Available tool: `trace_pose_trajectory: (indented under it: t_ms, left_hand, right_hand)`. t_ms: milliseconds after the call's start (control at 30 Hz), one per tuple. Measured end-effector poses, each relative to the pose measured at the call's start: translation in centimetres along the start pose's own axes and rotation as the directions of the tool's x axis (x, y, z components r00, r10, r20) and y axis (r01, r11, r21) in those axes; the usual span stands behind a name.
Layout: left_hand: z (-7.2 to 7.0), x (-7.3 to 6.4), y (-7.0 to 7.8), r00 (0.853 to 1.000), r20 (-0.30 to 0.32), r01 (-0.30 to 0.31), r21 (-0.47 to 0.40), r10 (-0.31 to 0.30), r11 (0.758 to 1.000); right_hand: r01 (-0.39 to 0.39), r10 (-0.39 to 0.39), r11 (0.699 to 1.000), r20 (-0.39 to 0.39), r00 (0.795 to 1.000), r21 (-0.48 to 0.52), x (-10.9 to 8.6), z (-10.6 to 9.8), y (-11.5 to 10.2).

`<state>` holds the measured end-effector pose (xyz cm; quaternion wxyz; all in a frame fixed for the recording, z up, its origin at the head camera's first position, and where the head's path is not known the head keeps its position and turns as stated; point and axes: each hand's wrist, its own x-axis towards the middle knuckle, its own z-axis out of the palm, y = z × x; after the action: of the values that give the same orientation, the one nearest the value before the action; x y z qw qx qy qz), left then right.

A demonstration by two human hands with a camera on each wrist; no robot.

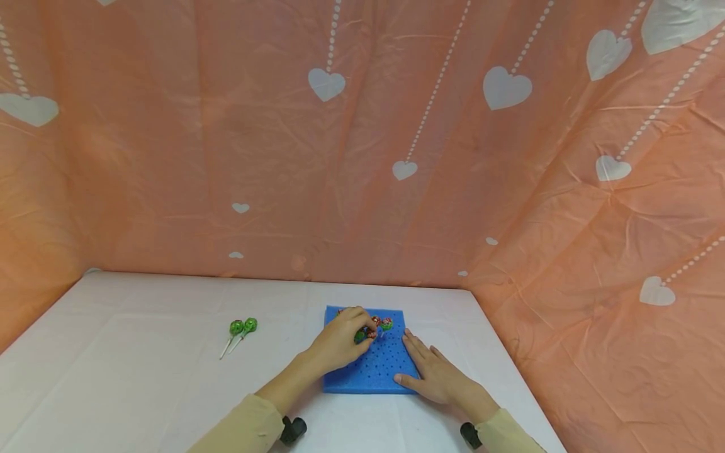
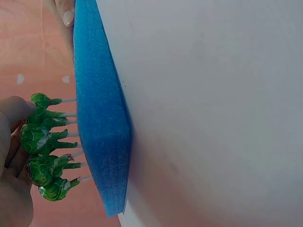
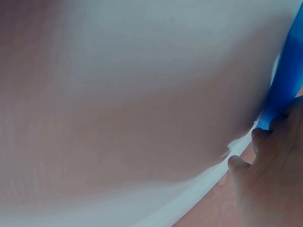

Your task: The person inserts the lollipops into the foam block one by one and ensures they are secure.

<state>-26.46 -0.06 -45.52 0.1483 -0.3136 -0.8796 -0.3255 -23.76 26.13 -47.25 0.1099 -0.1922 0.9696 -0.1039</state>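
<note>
A blue foam block [image 1: 368, 380] with rows of small holes lies on the white table. Several green-wrapped lollipops [image 2: 42, 169] stand in it by their sticks, their heads side by side. My left hand [image 1: 342, 340] is over the block, thumb and fingers curled about a lollipop [image 2: 34, 138] among the others; the hand partly hides the group in the head view. On the block's right edge my right hand [image 1: 440, 376] rests with fingers extended, holding nothing. In the right wrist view its fingers touch the side of the foam.
Two more green lollipops [image 1: 243, 327] lie close together on the table, left of the block. An orange curtain [image 1: 272, 157] with white hearts hangs behind and at both sides of the white-covered table [image 1: 141, 352].
</note>
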Motion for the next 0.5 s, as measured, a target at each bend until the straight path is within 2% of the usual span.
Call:
trace_pose_trajectory:
  t_ms: [300,500]
  left_hand:
    - [-0.03,0.01,0.02,1.000,0.005,0.006,0.004,-0.006,1.000]
    - [-0.11,0.01,-0.08,1.000,0.004,-0.013,0.003,0.013,1.000]
  right_hand:
    - [0.001,-0.001,1.000,0.001,1.000,0.001,-0.04,0.02,0.03]
    - [-0.005,0.005,1.000,0.008,1.000,0.010,0.08,0.10,0.05]
